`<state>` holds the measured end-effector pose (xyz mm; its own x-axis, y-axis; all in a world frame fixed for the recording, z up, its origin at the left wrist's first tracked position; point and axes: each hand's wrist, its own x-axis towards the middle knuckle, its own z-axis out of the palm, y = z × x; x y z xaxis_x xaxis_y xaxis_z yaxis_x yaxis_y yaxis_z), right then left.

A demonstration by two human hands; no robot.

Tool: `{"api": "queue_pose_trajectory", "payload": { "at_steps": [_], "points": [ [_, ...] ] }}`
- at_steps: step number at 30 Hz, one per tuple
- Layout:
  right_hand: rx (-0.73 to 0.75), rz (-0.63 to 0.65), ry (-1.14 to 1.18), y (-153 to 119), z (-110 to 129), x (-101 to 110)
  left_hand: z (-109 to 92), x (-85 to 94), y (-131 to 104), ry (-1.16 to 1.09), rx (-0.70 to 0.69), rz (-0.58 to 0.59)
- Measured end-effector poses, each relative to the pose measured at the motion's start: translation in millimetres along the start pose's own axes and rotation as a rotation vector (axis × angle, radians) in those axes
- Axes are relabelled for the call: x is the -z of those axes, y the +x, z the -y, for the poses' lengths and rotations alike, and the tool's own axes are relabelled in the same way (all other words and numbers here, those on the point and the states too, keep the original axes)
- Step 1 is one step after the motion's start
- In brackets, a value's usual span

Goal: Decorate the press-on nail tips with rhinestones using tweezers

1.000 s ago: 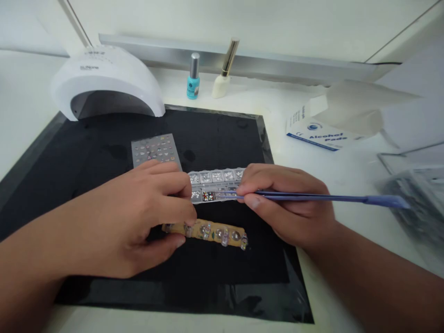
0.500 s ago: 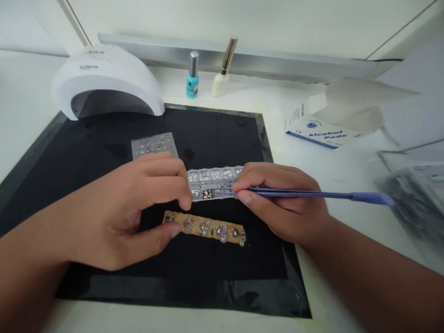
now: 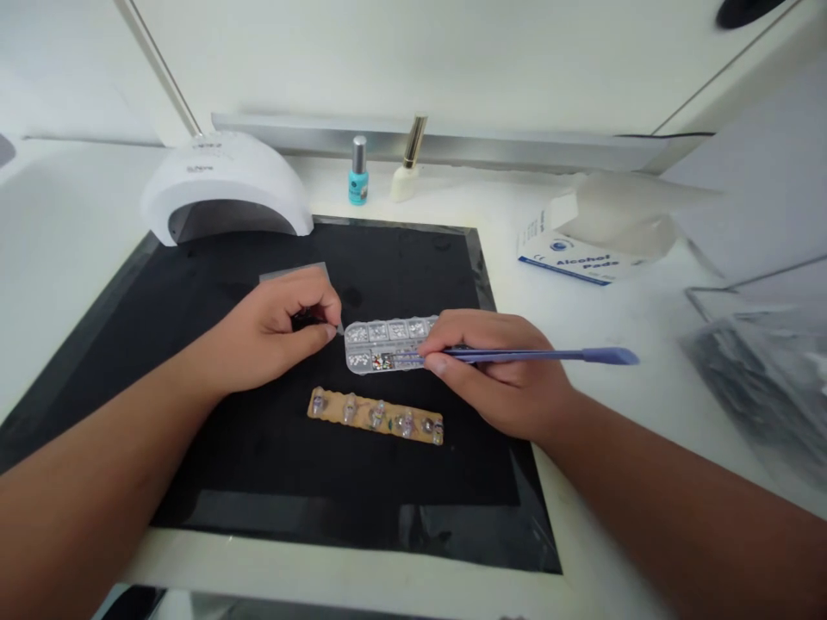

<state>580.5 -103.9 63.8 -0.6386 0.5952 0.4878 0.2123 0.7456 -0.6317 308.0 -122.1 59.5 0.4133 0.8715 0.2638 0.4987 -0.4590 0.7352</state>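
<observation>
My right hand (image 3: 497, 362) is closed around blue tweezers (image 3: 549, 354). Their tips point left over the lower row of a clear rhinestone case (image 3: 357, 346), beside a compartment of multicoloured stones. That hand covers the case's right end. My left hand (image 3: 277, 331) has thumb and forefinger pinched together just left of the case. It hides most of a sticker sheet (image 3: 294, 272), whose corner shows at the fingertips; what the pinch holds, if anything, cannot be made out. Nearer me lies a tan strip (image 3: 332, 410) bearing several decorated clear nail tips (image 3: 378, 415), touched by neither hand.
A black mat (image 3: 258, 456) lies under the work. At its back left stands a white nail lamp (image 3: 226, 176). Behind the mat are a turquoise polish bottle (image 3: 357, 182) and a cream one (image 3: 405, 181). An open alcohol pads box (image 3: 568, 254) and plastic bags (image 3: 768, 370) are at right.
My left hand has left the nail tip strip, moved up beside the case and pinched its fingers together. The tweezers stay over the case. The view has shifted and shows more of the table's front edge.
</observation>
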Motion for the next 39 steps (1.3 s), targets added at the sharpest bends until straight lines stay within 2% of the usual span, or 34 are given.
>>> {"api": "queue_pose_trajectory", "payload": {
  "at_steps": [7,13,15,18,21,25,32,39],
  "points": [
    [-0.017,0.007,0.008,-0.4,-1.8,-1.6,7.2,-6.4,2.0,0.027,-0.016,-0.041],
    [-0.004,0.015,0.019,-1.0,-3.3,-1.3,-10.1,0.9,6.9,0.112,0.04,-0.065],
    [-0.003,0.022,0.018,-0.7,-2.8,-1.2,-18.8,3.8,14.5,0.125,0.062,-0.031],
    [-0.011,0.027,0.018,-0.2,-1.9,-1.0,-24.9,3.3,33.0,0.118,0.035,0.109],
    [-0.02,0.023,0.027,0.2,-1.1,-0.5,-17.5,-4.1,53.3,0.096,-0.041,0.202],
    [-0.026,0.021,0.049,-0.3,-0.3,0.2,0.7,-15.7,67.7,0.094,-0.121,0.158],
    [-0.029,0.042,0.065,-2.6,-0.8,-0.2,7.9,-11.3,61.6,0.058,-0.277,0.253],
    [0.015,0.047,0.083,-3.1,-2.2,1.0,11.4,-11.0,68.0,0.06,-0.339,0.328]
  ]
}}
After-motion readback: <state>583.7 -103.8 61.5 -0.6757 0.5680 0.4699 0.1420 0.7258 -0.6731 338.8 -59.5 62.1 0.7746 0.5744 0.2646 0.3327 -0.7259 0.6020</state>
